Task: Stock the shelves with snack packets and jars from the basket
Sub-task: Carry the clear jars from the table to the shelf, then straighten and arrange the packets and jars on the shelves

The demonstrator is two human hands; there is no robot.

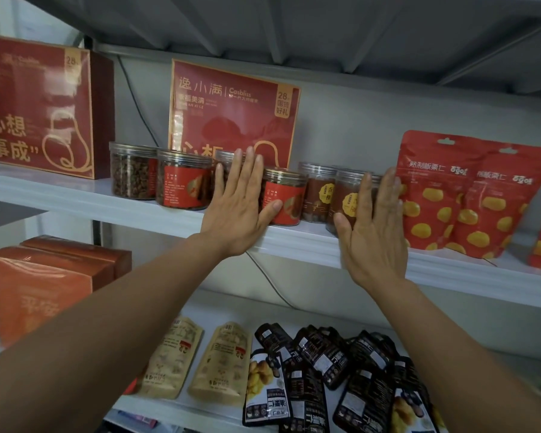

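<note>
The red gift box (231, 114) stood upright at the back of the upper shelf (75, 195), with a row of clear jars in front of it. The left hand (241, 207) lay flat just below the box's lower edge, fingers straight and held together. Its palm was against a half-hidden jar (224, 160), of which only the lid and a strip of the side showed. Its thumb was spread to the right and rested on the red-label jar (283, 196) standing before the box's lower right corner. Before the box's lower left corner, just beside that hand, stood a second red-label jar (181, 179). Further left of the box was a plain jar (132, 171) of dark pieces.

Right of the box, past a brown jar (317, 192) with a yellow label, the right hand (372, 226) was pressed flat against the front jar (345, 195) at the shelf's edge. Its fingers were straight and close together, and the thumb was spread to the left, low on that jar's side. Farther right of the box, just beside this hand, two red packets (428, 189) with yellow spots stood upright and overlapped.

Below the box, on the lower shelf (247, 310), two tan packets (221, 360) and a loose heap of dark packets (325, 370) lay between the forearms. Far left of the box stood a larger red box (44, 104), with orange boxes (44, 282) beneath it.
</note>
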